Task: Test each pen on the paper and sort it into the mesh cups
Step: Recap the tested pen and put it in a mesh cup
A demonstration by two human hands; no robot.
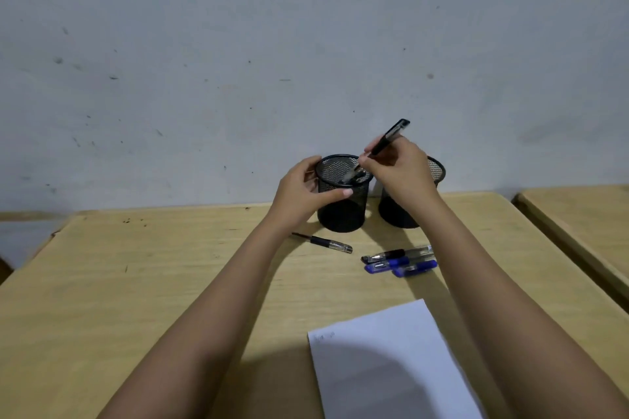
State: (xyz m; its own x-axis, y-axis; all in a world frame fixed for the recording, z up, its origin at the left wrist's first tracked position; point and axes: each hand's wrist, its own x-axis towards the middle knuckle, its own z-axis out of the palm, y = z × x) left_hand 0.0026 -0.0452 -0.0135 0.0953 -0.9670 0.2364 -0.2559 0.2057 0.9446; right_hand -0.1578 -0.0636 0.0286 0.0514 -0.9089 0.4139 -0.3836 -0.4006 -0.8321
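Head view: right hand pinches a black pen between thumb and fingers, over the rim of the left cup. Left hand is wrapped around that cup's side, thumb in front, steadying it on the counter.

Risks, as judged from here:
- The pen is tilted, not vertical. Its tip could catch the rim or mesh, or jam on the pens already lying in the cup, and end up hanging over the edge.
- Released early, it could bounce out and roll off.
- The right forearm passes in front of the right cup; a pull-back could knock it over.
- The cups look the same, so a wrong-cup drop is easy.

Orientation: the pen's long axis runs diagonally, tip low-left into the cup mouth, capped end up-right toward the wall.

Still untested, probably: one loose pen lying near the left cup, and a cluster of pens nearer the paper. The paper shows faint marks at its top-left corner.
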